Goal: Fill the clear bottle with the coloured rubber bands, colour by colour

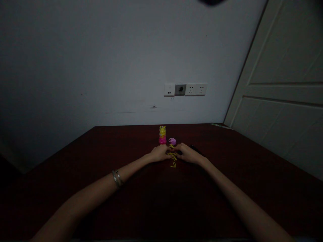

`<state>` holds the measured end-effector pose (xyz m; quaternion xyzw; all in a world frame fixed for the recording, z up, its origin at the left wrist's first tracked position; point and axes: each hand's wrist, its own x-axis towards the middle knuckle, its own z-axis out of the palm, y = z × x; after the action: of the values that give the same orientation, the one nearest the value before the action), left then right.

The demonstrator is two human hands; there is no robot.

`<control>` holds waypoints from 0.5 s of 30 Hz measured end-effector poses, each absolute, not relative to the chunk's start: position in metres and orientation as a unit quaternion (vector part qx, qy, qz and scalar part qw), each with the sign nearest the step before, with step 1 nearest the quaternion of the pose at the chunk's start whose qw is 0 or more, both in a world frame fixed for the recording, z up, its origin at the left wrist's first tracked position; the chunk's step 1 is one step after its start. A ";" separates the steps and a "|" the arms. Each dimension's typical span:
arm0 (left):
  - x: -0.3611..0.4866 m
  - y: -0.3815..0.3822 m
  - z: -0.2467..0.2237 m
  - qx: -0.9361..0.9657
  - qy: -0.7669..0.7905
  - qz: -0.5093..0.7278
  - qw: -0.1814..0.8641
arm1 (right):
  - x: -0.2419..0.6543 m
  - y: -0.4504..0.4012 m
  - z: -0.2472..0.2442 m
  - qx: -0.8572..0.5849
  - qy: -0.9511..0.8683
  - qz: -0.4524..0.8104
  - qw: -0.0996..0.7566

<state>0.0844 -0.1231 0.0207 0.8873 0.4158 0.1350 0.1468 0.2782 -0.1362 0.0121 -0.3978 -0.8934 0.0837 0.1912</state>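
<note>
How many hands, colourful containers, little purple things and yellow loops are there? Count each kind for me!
Hands: 2, one left hand and one right hand
Colourful container: 1
Purple thing: 1
Yellow loops: too bunched to count
Total without the loops: 4

- A jar (162, 135) stands toward the far edge of a table (131, 201), behind a person's left hand (159, 153).
- A cap (173, 141) lies just right of the jar.
- Bands (174, 157) lie between left hand and right hand (189, 155), trailing toward the near edge.
- A strip (219, 125) lies at the far right corner.
- Sockets (196, 89) sit on the wall (121, 60) beyond.
</note>
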 end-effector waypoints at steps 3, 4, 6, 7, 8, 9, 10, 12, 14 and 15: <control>0.086 -0.121 0.021 0.888 0.413 0.136 0.148 | 0.277 -0.136 0.012 -0.397 -0.894 0.083 0.193; 0.086 -0.121 0.020 0.887 0.416 0.139 0.148 | 0.276 -0.136 0.012 -0.398 -0.893 0.082 0.194; 0.087 -0.120 0.020 0.882 0.420 0.145 0.156 | 0.276 -0.136 0.012 -0.401 -0.891 0.080 0.197; 0.088 -0.121 0.020 0.879 0.422 0.148 0.162 | 0.275 -0.136 0.012 -0.402 -0.890 0.079 0.199; 0.088 -0.121 0.020 0.877 0.424 0.153 0.166 | 0.275 -0.137 0.012 -0.402 -0.890 0.079 0.200; 0.089 -0.122 0.021 0.875 0.426 0.157 0.170 | 0.275 -0.138 0.013 -0.402 -0.890 0.079 0.200; 0.089 -0.122 0.021 0.873 0.428 0.159 0.172 | 0.275 -0.138 0.013 -0.399 -0.891 0.080 0.198; 0.088 -0.124 0.023 0.873 0.426 0.155 0.178 | 0.274 -0.139 0.014 -0.396 -0.893 0.081 0.197; 0.086 -0.124 0.025 0.877 0.418 0.148 0.185 | 0.273 -0.140 0.014 -0.396 -0.893 0.084 0.197; 0.085 -0.123 0.026 0.879 0.411 0.147 0.191 | 0.273 -0.140 0.015 -0.397 -0.892 0.086 0.199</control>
<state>0.0846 -0.1232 0.0256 0.8792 0.4110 0.1472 0.1907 0.2730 -0.1400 0.0146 -0.3973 -0.8918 0.0857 0.1989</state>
